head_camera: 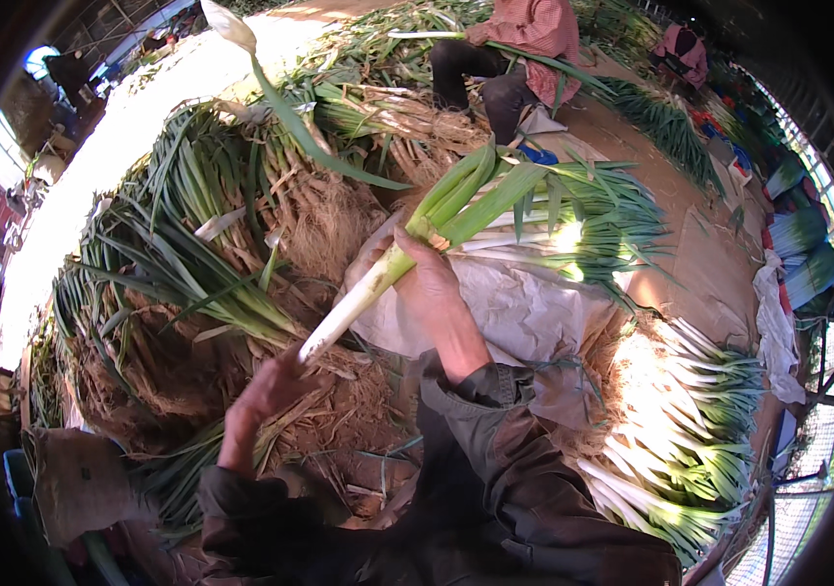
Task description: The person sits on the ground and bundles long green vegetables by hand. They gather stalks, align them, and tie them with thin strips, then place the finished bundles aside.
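Observation:
A thick Welsh onion [362, 293], white at the shank and green at the leaves, slants across the middle of the view. My right hand [432, 286] grips it where the shank turns green, thumb on top beside a torn brownish bit of sheath. Down at the root end, my left hand [274, 388] is closed around the tip; motion blurs its fingers, and the roots are hidden there. Under the onion lies a pale plastic sheet [527, 300], with trimmed white-stemmed onions [512, 238] beyond my right hand.
Untrimmed onions with shaggy roots [190, 242] are heaped on the left. Cleaned onions [673, 417] lie in rows at the right. A long loose leaf [289, 117] shows above the heap. Opposite, a seated person [534, 51] holds an onion; another person [681, 55] is farther back.

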Available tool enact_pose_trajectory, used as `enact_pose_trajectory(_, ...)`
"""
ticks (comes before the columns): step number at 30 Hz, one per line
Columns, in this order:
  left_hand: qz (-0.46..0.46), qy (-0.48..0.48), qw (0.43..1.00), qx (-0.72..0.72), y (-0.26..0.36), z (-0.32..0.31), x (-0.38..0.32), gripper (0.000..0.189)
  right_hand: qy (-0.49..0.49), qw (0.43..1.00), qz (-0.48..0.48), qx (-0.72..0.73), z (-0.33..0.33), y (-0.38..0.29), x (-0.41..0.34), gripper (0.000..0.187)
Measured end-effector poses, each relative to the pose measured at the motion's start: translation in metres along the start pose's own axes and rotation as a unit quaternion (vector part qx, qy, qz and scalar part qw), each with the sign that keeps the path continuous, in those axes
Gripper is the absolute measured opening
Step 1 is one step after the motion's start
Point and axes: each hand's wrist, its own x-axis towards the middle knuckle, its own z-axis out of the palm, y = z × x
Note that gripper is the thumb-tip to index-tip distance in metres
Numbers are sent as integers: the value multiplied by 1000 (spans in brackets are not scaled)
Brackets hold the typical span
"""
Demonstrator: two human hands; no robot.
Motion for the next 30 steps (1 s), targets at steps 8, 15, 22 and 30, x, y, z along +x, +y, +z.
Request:
enact_pose_trajectory(8, 94, 344, 933, -43, -31, 109, -34, 42, 46, 964, -69, -253, 11, 8, -5, 39)
enact_pose_trajectory(15, 42, 350, 933, -65, -55, 112, -49, 36, 23, 853, 49, -519, 12, 19, -15, 29)
enact_pose_trajectory(22, 35, 287, 936, -201, -82, 124, -47, 40, -258, 781, 140, -551, 74, 57, -75, 13)
enact_pose_trajectory(30, 0, 242, 912, -331, -84, 125, -63, 40, 23, 608, -504, -613, 130, 50, -35, 25)
